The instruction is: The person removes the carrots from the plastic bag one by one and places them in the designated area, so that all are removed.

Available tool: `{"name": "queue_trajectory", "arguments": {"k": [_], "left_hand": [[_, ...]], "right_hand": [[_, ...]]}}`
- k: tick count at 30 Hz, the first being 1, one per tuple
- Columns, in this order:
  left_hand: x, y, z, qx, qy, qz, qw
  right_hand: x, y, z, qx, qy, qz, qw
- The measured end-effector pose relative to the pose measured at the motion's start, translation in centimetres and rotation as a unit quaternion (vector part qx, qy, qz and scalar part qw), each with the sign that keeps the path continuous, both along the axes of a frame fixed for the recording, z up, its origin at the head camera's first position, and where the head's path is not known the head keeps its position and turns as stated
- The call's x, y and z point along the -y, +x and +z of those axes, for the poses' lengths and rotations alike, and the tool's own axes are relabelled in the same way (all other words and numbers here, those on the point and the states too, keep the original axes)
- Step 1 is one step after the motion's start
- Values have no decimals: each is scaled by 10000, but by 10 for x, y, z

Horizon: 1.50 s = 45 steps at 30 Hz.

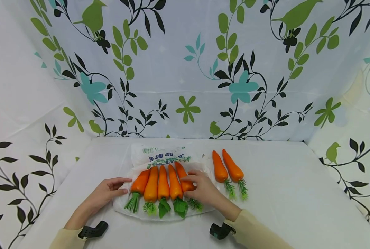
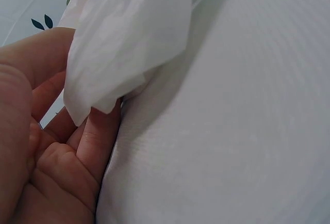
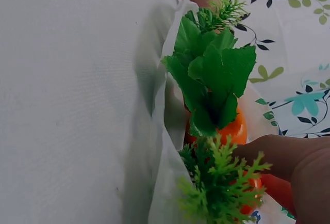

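Note:
My left hand [image 1: 108, 192] is at the left side of a white plastic bag [image 1: 188, 157] lying on the table. Its fingertips touch the bag's edge, with thumb and forefinger apart, and in the left wrist view a white flap [image 2: 134, 43] covers those tips. Several orange toy carrots [image 1: 163, 183] with green tops lie side by side on the bag, pointed ends away from me. With thumb and fingers, my right hand [image 1: 202, 188] holds the rightmost carrot [image 1: 181, 171] of this row. Its feathery green top [image 3: 221, 182] shows close up in the right wrist view.
Two more carrots, one [image 1: 219, 167] beside the other [image 1: 233, 166], lie on the white tabletop [image 1: 281, 193] right of the bag. Blue and green print is on the bag's far part. A leaf-and-bird patterned cloth [image 1: 172, 69] hangs behind the table.

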State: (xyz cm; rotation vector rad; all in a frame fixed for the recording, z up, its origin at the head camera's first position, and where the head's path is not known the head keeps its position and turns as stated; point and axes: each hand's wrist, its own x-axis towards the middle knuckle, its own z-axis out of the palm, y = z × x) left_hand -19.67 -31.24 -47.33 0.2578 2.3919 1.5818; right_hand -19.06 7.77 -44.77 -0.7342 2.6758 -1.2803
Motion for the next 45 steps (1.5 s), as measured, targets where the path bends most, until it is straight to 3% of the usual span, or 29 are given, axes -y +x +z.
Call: {"name": "queue_trajectory", "arguments": {"k": [18,29,45], "left_hand": [[0,0,2,-18,-25,-2,10000],[-1,0,3,-12,-47,13,10000],[-1,2,5,-116,70,-84,9999]], "right_hand": [[2,0,0,-31,52,-57,10000],[-9,3,12,589,-525,-82,9969],[-32,12,34,942,-636,-239,9932]]}}
